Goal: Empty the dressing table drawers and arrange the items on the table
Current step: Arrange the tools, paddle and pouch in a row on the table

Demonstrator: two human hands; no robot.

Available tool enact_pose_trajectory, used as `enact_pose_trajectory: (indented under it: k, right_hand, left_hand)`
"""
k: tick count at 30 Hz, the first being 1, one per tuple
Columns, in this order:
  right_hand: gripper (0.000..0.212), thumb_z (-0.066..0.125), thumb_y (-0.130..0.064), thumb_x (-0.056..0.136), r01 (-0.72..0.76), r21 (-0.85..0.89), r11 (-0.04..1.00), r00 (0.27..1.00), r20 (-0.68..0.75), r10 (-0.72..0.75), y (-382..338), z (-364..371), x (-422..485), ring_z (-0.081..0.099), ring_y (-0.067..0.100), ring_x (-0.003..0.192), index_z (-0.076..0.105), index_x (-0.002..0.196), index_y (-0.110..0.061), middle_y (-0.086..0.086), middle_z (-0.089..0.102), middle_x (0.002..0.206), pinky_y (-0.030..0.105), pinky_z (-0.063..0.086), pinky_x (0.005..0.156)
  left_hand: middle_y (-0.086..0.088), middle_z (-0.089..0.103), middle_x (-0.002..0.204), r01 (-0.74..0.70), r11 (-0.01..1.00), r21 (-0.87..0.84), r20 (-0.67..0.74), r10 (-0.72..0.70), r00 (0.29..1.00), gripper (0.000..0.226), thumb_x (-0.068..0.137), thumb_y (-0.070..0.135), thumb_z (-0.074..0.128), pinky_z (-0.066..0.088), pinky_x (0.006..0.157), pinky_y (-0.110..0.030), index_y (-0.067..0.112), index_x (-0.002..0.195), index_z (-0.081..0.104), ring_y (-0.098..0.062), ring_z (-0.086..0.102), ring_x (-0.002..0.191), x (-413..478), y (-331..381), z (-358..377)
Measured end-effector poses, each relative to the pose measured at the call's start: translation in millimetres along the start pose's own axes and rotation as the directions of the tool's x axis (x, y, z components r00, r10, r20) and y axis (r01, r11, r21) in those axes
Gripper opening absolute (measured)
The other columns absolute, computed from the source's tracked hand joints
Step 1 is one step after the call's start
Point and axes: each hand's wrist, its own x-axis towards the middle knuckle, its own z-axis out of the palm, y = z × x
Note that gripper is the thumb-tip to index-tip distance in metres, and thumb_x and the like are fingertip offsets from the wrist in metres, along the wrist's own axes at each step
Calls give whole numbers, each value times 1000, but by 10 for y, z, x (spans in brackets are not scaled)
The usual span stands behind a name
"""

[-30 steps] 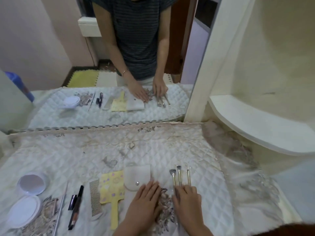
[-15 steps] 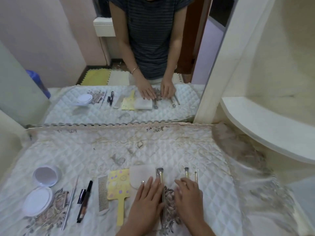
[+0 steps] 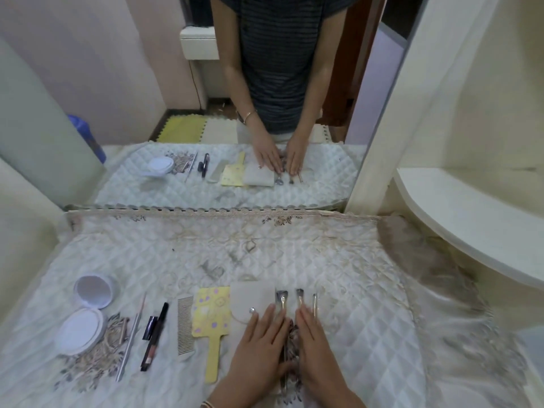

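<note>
Makeup brushes (image 3: pixel 300 296), three, laid side by side on the quilted table cover (image 3: pixel 338 254) near its front edge. Heads toward the mirror (image 3: pixel 147 83), handles running back under the hands.

Left hand (image 3: pixel 259 346) flat, palm down, fingers straight and close together, gripping nothing. Fingertips touching the lower edge of the beige pouch (image 3: pixel 253 297) and lying over the handle of the leftmost brush. Right hand (image 3: pixel 316 346) likewise flat and palm down, fingers straight, resting over the handles of the other two brushes, nothing held. Narrow gap between the two hands, with patterned cloth and brush handles showing through it.

Just left of the pouch, a yellow patterned paddle (image 3: pixel 211 316), handle toward the front; whether a hand mirror or a brush, cannot tell. Next to it a pale comb (image 3: pixel 185 325), teeth to the left. Further left a black pencil (image 3: pixel 154 334) with a small dark tube (image 3: pixel 150 327) close against it, then a thin metal stick (image 3: pixel 131 338). At the far left an open white compact (image 3: pixel 79 331), its round lid folded back toward the mirror.

In the mirror glass, the same row repeated, plus a person in a dark striped top with both hands down flat. At the right, beside the mirror frame, a curved white shelf (image 3: pixel 471 219).
</note>
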Motion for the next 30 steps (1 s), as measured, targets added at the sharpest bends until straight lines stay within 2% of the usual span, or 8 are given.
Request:
enact_pose_trajectory:
  k: [3,6,10,14,19,23,29,30]
  right_hand:
    - [35,36,-24,89,-6,23,1000,993,-116,9,87,-95,-53,33,-3,128,52,118,-14,-7,52,132,-4,9,104]
    - [30,39,-35,84,-124,8,992,979,-164,124,135,-235,-106,46,11,92,52,108,-22,8,69,97,13,38,89]
    - [34,42,-39,66,-204,-101,974,979,-47,200,73,-352,-88,58,11,70,50,97,-27,-5,67,72,23,51,49]
    - [43,43,-45,66,-257,-76,963,963,59,262,8,-357,-64,64,17,72,62,99,-25,-7,66,75,23,41,60]
    - [33,59,-20,80,-326,154,933,942,135,306,-130,-401,-10,60,23,93,58,113,-20,-1,65,89,27,44,78]
    - [38,62,-18,78,-450,234,862,889,212,406,-163,-378,20,60,13,75,54,115,-23,-2,64,77,8,40,62]
    - [23,71,-12,76,-545,377,749,838,278,470,-256,-379,67,58,-9,61,59,78,-32,-2,60,57,3,42,56]
    - [30,71,-11,76,-545,378,748,838,283,467,-249,-393,69,58,-10,61,56,73,-36,-2,60,58,4,42,56]
  left_hand:
    - [4,67,120,-3,1000,-19,0,3,1000,67,68,58,37,5,111,-35,19,119,55,-18,-14,144,1,28,-4]
    - [6,64,125,-38,999,-31,8,39,999,66,70,57,40,4,112,-35,20,124,45,-19,-14,144,38,99,38]
    - [9,65,122,-85,992,-95,23,88,996,63,68,57,43,3,113,-35,22,117,61,-18,4,144,70,229,59]
    - [8,68,118,-51,991,-123,27,54,998,54,68,46,47,4,113,-34,22,112,67,-13,38,124,40,230,19]
    - [5,66,122,-10,997,-74,-6,10,1000,60,65,45,47,8,111,-33,18,115,64,-15,5,144,-50,184,46]
    - [2,66,121,29,999,-40,-23,-30,999,56,67,41,45,7,111,-31,15,112,66,-14,-12,144,-40,164,-5]
    - [2,9,158,108,994,-1,-34,-108,994,57,83,50,36,3,113,-30,17,129,42,-14,-11,145,-239,-110,-112]
    - [2,17,156,113,994,-1,-24,-113,993,56,84,51,35,3,113,-30,18,129,42,-14,-11,145,-266,-134,-111]
